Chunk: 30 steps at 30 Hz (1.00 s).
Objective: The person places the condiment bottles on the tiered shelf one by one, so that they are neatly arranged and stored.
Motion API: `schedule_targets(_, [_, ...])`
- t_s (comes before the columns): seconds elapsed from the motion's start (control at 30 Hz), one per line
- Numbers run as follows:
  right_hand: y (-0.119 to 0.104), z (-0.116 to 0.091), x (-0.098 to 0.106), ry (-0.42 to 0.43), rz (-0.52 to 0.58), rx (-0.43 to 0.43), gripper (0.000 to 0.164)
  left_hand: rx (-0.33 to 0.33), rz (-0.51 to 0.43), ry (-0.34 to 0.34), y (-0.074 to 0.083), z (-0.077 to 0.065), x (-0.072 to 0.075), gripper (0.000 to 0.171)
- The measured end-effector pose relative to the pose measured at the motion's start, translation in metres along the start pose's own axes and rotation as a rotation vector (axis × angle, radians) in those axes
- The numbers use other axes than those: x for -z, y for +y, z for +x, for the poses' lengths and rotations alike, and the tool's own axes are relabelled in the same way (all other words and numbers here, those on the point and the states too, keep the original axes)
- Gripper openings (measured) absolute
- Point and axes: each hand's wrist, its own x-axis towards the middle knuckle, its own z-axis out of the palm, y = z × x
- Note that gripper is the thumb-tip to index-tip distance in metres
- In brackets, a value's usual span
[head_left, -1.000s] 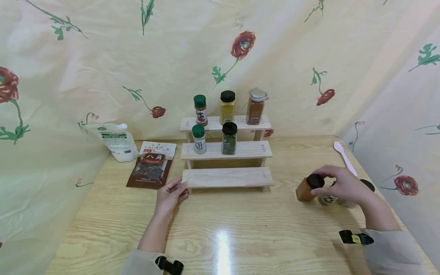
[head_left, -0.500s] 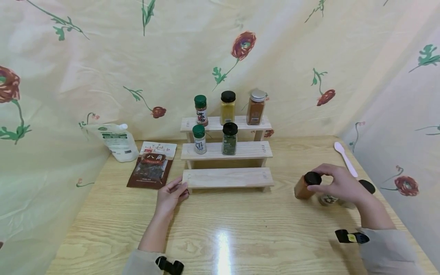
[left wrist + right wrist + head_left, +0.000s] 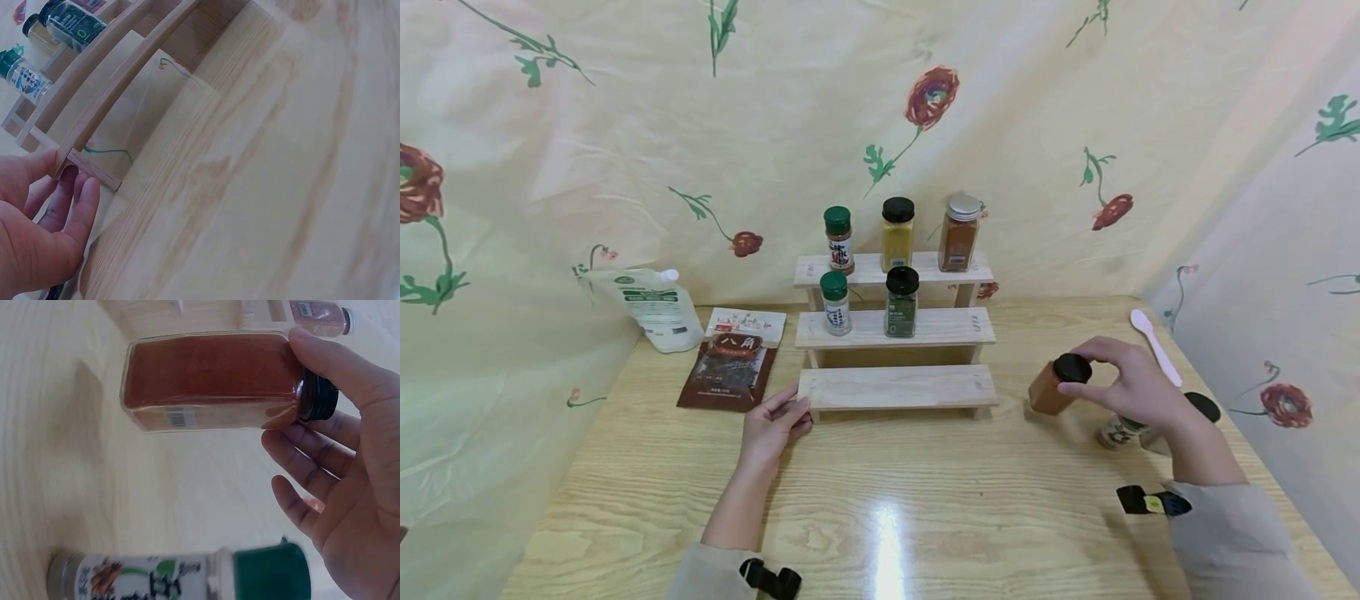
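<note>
In the head view my right hand (image 3: 1123,385) pinches a spice jar (image 3: 1049,390) of reddish-brown powder near its black lid. The right wrist view shows thumb and fingers on either side of that jar's neck, the jar (image 3: 209,381) tilted. A green-capped spice bottle (image 3: 162,575) stands close beside it. My left hand (image 3: 772,429) grips the left end of the lowest step of a three-step wooden rack (image 3: 895,387); in the left wrist view its thumb is on top and the fingers (image 3: 62,194) are below. Two jars stand on the middle step and three on the top.
Left of the rack lie a brown packet (image 3: 730,367) and a white spouted pouch (image 3: 658,312). Another black-lidded jar (image 3: 1202,407) stands partly behind my right wrist. A white spoon (image 3: 1153,346) lies near the table's right side. A flowered cloth (image 3: 1015,125) hangs behind.
My right hand has moved left and slightly away from me with the brown powder jar, drawing it apart from the green-capped bottle. The left hand stays on the rack.
</note>
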Motion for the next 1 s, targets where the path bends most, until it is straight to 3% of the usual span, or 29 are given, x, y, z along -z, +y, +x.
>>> schedule_targets(0.27, [-0.014,0.016,0.000,0.070,-0.041,0.003,0.039,0.011,0.002,0.004,0.000,0.000,0.001,0.045])
schedule_targets(0.47, [-0.024,0.028,0.001,0.130,0.000,-0.038,0.035,0.013,-0.003,0.005,-0.001,0.001,0.001,0.045])
schedule_targets(0.8, [-0.035,0.045,0.000,0.192,0.045,-0.007,0.029,0.029,0.009,0.001,-0.001,0.002,0.003,0.044])
schedule_targets(1.0, [-0.041,0.056,-0.004,0.204,0.099,0.053,0.032,0.020,0.021,0.007,0.000,0.003,0.002,0.044])
